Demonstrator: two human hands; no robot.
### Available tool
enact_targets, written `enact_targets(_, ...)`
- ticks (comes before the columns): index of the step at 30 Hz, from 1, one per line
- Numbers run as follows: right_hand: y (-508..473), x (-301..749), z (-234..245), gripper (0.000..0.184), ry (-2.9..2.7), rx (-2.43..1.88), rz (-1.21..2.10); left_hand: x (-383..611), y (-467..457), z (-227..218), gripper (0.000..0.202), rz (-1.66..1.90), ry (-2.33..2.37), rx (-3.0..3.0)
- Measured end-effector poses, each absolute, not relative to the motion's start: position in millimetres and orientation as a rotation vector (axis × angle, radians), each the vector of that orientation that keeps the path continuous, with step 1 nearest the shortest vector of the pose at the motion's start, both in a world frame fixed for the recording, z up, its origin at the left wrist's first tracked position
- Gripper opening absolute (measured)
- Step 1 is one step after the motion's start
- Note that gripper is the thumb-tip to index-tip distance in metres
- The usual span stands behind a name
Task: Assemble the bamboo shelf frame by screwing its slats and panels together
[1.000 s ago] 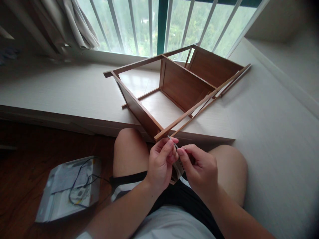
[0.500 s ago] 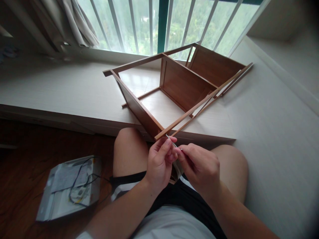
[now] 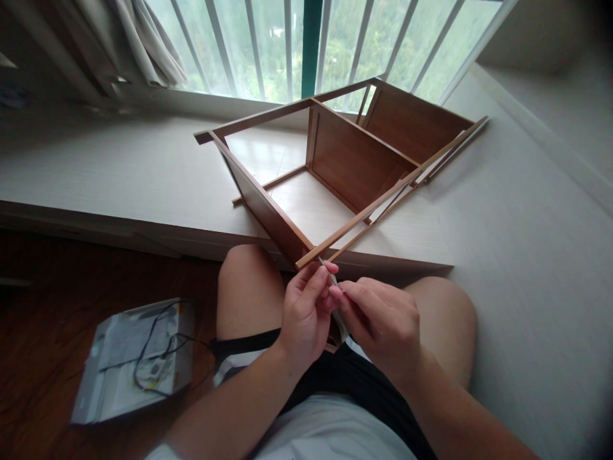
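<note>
A brown wooden shelf frame (image 3: 354,156) lies on its side on the pale window ledge, its near corner jutting over the edge toward me. A thin metal rod that looks like a hex key (image 3: 328,270) runs from the end of the near rail (image 3: 330,239) down to my fingers. My left hand (image 3: 306,310) is closed around its shaft, thumb and fingers pinching it just below the rail. Lower on the rod, my right hand (image 3: 383,313) pinches the other end between thumb and forefinger. Fingers hide part of the rod, and its tip at the wood is hard to see.
A shallow open box (image 3: 134,358) with papers and a black cable stands on the dark floor to the left. My knees are on either side of the frame's near corner. Behind the ledge (image 3: 119,160) are a barred window and a grey curtain (image 3: 148,48).
My right hand has shifted slightly, its fingertips turning a little on the rod. My left hand keeps its pinch, and the shelf frame stays in place; the view has tilted slightly.
</note>
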State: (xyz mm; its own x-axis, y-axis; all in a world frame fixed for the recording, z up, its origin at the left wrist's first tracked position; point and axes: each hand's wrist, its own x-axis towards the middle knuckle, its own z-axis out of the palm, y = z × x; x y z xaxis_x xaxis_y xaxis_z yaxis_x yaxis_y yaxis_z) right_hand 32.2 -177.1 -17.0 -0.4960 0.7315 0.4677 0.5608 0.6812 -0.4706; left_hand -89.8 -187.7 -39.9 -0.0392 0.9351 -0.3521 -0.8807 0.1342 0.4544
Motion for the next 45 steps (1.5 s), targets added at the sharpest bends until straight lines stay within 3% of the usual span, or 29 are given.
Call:
enact_targets(7, -175.5, 32.2, -15.1, 0.011, -2.178, -1.007, 0.488, -90.2, -187.1, -40.8, 0.011, 1.470, 0.663, 0.117)
enact_targets(13, -179.7, 18.6, -11.6, 0.021, -1.413, -1.172, 1.386, -89.9, -185.8, -40.5, 0.014, 1.489, 0.687, 0.174)
enact_targets(17, -181.8, 8.9, -18.2, 0.029, -0.684, -0.936, 2.050, -91.4, -184.3, -39.6, 0.019, 1.475, 0.780, 0.179)
enact_targets(23, -183.1, 2.6, -23.7, 0.027, -0.138, -0.588, 2.387, -95.3, -184.0, -34.6, 0.029, 1.435, 0.877, 0.187)
enact_targets(31, -187.1, 3.8, -19.5, 0.029, -0.437, -0.859, 2.140, -92.6, -185.9, -38.1, 0.023, 1.431, 0.831, 0.196)
enact_targets(39, -186.4, 16.0, -15.4, 0.016, -1.672, -1.245, 0.889, -90.8, -186.8, -36.9, 0.017, 1.482, 0.740, 0.197)
enact_targets(45, -179.9, 17.7, -16.1, 0.012, -2.024, -1.132, 0.546, -92.7, -185.2, -38.5, 0.016, 1.504, 0.722, 0.152)
